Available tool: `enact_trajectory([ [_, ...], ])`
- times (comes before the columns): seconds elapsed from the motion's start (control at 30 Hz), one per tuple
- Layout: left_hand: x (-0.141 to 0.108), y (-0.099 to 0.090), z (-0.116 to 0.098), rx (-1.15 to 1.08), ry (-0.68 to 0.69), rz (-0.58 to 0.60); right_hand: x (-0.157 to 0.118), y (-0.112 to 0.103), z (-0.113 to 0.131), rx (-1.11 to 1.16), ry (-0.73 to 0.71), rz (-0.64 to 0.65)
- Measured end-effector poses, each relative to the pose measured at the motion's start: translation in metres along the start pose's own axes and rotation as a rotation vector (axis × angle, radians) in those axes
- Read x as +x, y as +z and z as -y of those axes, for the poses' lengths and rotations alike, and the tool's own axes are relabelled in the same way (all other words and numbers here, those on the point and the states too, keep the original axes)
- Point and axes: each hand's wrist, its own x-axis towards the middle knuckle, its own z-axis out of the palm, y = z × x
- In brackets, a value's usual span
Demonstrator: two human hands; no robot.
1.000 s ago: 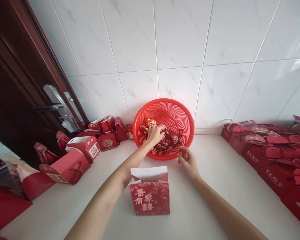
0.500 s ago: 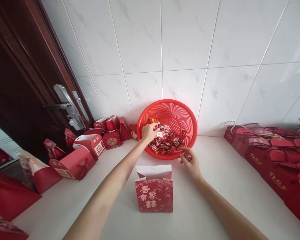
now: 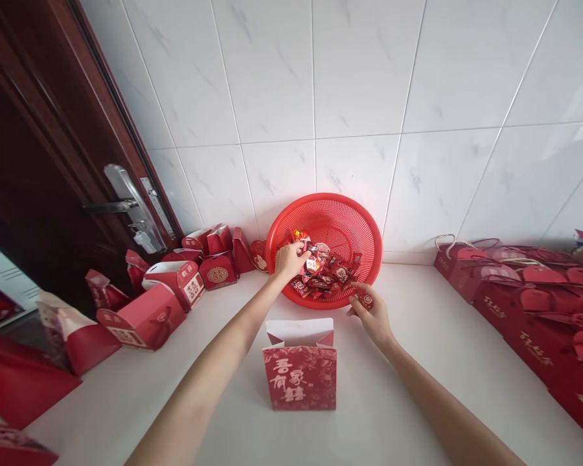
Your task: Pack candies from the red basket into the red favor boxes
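A red plastic mesh basket [image 3: 328, 202] leans tilted against the tiled wall, with a heap of red-wrapped candies [image 3: 337, 272] in its lower part. My left hand [image 3: 291, 260] reaches over the basket's left rim, its fingers pinched on a wrapped candy at the heap. By the front right rim, my right hand [image 3: 372, 314] is closed around a red wrapped candy [image 3: 365, 299] with a pale round print. Between my forearms a red paper gift box [image 3: 301, 378] with white characters stands upright, its top open.
Several red gift boxes [image 3: 146, 317] are spread along the left side, near a dark wooden door [image 3: 43, 129] with a metal handle. A long row of red boxes with cord handles [image 3: 519, 317] lines the right. White tiles [image 3: 359, 77] rise behind the white tabletop [image 3: 393, 414].
My left hand has shifted very slightly at the candies. My right hand keeps its candy by the rim, its fingers moved a little. The boxes have stayed in place.
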Motion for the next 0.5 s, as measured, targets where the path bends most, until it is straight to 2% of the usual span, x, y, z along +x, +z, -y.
enact_trajectory([
  [0.17, -0.008, 0.002, -0.001, -0.008, 0.007, -0.011, 0.011, -0.013, 0.018, 0.037, 0.143, 0.097],
  [0.33, -0.015, 0.003, -0.001, -0.023, 0.007, -0.028, 0.024, -0.032, 0.041, -0.080, 0.336, 0.244],
  [0.5, -0.021, 0.005, 0.000, -0.065, 0.017, -0.034, 0.033, -0.040, 0.058, -0.199, 0.443, 0.347],
])
